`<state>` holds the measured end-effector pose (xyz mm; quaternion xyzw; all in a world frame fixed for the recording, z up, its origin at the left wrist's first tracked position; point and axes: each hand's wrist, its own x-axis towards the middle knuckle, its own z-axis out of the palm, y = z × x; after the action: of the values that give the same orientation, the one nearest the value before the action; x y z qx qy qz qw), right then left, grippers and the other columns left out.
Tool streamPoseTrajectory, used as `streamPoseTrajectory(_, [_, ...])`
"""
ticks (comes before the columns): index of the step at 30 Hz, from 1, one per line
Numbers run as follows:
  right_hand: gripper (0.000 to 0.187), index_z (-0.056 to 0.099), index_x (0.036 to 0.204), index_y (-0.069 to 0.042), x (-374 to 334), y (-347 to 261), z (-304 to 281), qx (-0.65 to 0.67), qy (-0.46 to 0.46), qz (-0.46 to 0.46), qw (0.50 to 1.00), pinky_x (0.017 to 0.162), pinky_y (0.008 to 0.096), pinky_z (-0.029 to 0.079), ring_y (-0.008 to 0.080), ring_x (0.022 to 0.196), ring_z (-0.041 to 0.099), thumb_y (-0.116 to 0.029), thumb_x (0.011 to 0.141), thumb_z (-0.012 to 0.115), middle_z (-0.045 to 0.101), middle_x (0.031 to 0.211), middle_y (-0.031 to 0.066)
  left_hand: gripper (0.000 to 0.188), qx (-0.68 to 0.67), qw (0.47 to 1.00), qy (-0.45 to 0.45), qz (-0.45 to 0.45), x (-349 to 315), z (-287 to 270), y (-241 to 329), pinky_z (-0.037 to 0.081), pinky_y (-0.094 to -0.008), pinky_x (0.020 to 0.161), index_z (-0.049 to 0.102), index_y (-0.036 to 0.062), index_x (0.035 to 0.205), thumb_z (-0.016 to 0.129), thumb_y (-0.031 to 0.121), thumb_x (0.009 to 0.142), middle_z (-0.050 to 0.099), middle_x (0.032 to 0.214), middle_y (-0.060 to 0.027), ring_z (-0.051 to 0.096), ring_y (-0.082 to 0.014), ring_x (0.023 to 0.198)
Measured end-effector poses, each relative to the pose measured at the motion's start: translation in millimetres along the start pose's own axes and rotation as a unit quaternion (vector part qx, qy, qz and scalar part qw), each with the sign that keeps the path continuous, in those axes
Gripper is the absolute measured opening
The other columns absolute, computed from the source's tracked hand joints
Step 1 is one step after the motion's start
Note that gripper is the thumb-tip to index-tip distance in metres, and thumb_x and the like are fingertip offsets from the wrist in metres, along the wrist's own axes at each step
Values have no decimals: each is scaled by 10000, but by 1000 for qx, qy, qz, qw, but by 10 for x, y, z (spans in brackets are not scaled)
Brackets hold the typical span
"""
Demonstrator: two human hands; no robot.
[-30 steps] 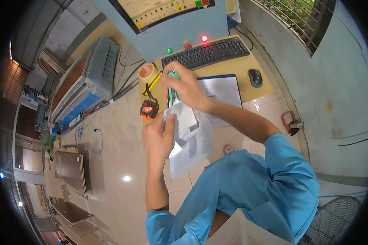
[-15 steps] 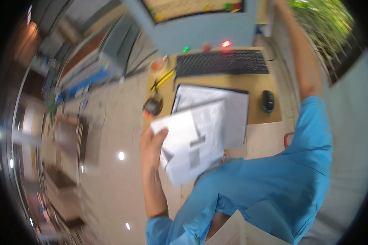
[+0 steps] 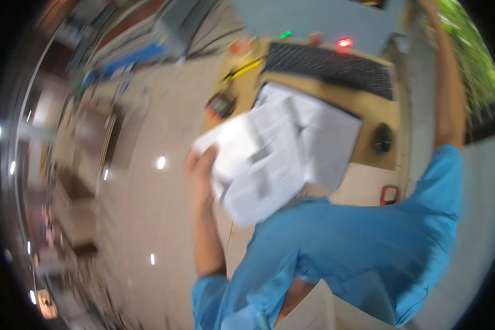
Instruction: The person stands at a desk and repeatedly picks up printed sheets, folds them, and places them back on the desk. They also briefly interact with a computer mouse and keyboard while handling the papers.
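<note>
My left hand [image 3: 202,168] grips a sheaf of white papers [image 3: 272,170] by its left edge, with the thumb on top. Printed text and small dark patches show on the sheets, blurred by motion. Beyond them lies a dark-edged clipboard [image 3: 344,129] with paper on it, partly covered by the sheaf. Raised along the right side, my right arm reaches far up beside the blue-grey machine panel [image 3: 313,19]. Only a smeared bit of my right hand [image 3: 427,5] shows at the top edge, and its fingers cannot be made out.
A tan desk board [image 3: 377,157] carries a black keyboard [image 3: 330,69], a black mouse [image 3: 383,137], a tape measure [image 3: 221,104] and a yellow-handled tool [image 3: 245,69]. A red-framed object [image 3: 389,194] is near its right front. Cartons [image 3: 74,214] stand left on the tiled floor.
The view has turned and shifted, so the desk sits higher, further right and tilted. My left hand keeps its hold on the papers; my right arm stays raised.
</note>
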<state>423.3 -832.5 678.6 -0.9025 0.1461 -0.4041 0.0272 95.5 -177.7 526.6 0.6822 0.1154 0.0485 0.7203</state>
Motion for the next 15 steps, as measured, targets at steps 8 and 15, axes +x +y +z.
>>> streamPoseTrajectory(8, [473,613,1214,71,-83,228,-339,58,-23,59,996,944,573,532,509,1107,658,-345,994,568,684,1120,359,252,-124,992,-10,-33,155,-160,-158,587,-322,867,673,-81,1211,630,37,992,755,1128,-169,743,-208,979])
streamPoseTrajectory(15, [392,610,1185,60,-101,345,4,76,86,31,993,919,589,525,514,1061,658,-258,958,587,692,1073,344,287,-85,996,0,-24,94,-237,-215,569,-332,904,674,-55,1233,629,73,979,752,1151,-143,732,-207,1009])
